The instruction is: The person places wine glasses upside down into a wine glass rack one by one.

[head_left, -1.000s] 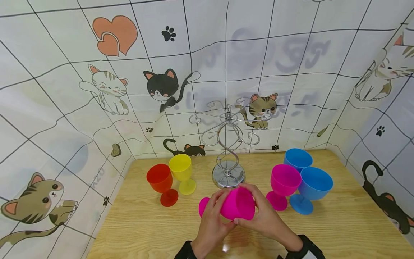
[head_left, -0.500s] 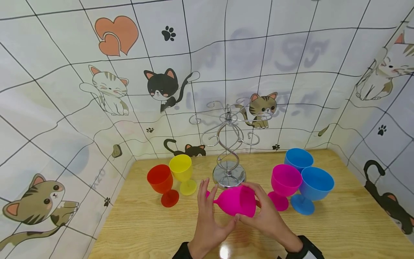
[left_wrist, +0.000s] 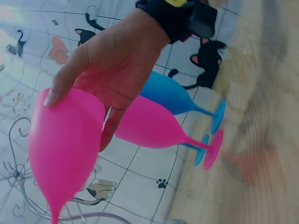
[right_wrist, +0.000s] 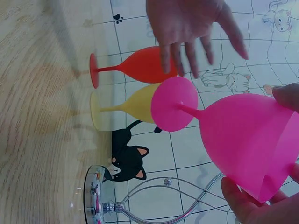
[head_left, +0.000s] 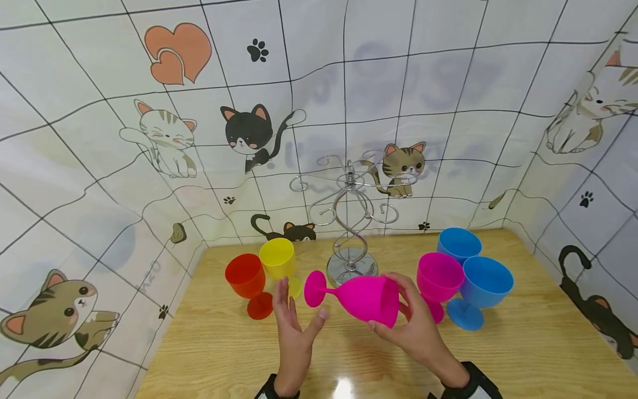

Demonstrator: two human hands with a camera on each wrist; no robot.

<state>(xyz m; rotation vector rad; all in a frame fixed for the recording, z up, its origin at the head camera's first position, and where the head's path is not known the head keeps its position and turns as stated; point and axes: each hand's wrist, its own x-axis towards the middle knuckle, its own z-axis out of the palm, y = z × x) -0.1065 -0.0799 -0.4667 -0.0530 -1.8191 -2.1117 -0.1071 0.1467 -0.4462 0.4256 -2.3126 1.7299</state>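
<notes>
A pink goblet (head_left: 361, 296) is held sideways above the table, its foot to the left and its mouth to the right. My right hand (head_left: 413, 327) grips it at the rim, thumb on the near side and fingers on the far side; the right wrist view shows the same grip. Left of the goblet, my left hand (head_left: 295, 338) is held up with fingers extended, apart from the goblet and touching nothing. In the right wrist view the left hand (right_wrist: 191, 30) shows its spread fingers near the goblet's foot.
Behind the goblet stands a silver wire rack (head_left: 351, 221) on a round base. A red goblet (head_left: 246, 277) and a yellow goblet (head_left: 277, 258) stand at left. Another pink goblet (head_left: 440, 277) and two blue goblets (head_left: 485, 282) stand at right on the wooden table (head_left: 209, 354).
My left hand has let go of the pink goblet and moved left, its fingers straightening. The right hand keeps its grip, and the goblet's foot has come up into view.
</notes>
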